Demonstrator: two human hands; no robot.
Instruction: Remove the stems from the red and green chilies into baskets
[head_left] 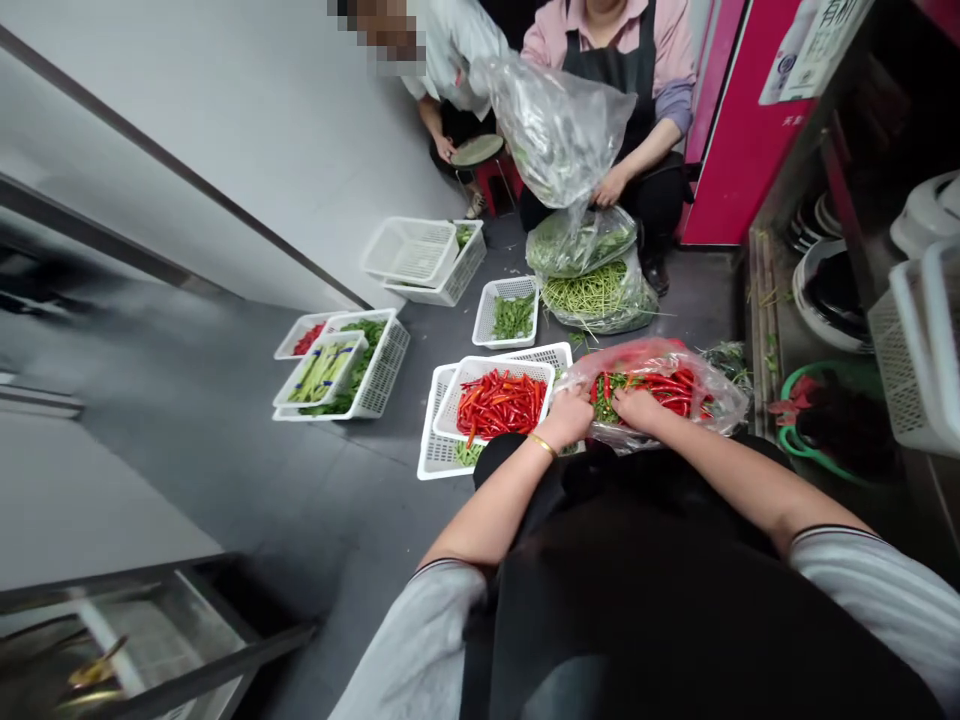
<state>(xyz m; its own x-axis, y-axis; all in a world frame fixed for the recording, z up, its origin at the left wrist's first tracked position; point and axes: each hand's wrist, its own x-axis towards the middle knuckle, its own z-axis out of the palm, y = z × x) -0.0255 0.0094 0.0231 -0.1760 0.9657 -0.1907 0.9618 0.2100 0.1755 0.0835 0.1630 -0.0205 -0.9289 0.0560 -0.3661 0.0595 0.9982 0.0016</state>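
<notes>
A clear plastic bag [709, 372] full of red chilies with green stems lies open before my knees. My left hand [570, 412], with a gold bangle at the wrist, is closed at the bag's left edge, beside the chili basket; what its fingers pinch is too small to tell. Inside the bag's opening, my right hand [636, 408] rests among the chilies with fingers bent, and its fingertips are hidden. To the left, a white basket [444, 412] heaped with red chilies [502, 402] sits on a larger white basket [426, 455] holding some green vegetables.
Two people crouch ahead, one holding a plastic bag [559, 125] of greens above bagged green stalks [589, 295]. White baskets [386, 370] of vegetables stand on the floor at left. A green basin [795, 440] and a shelf of dishes are at right.
</notes>
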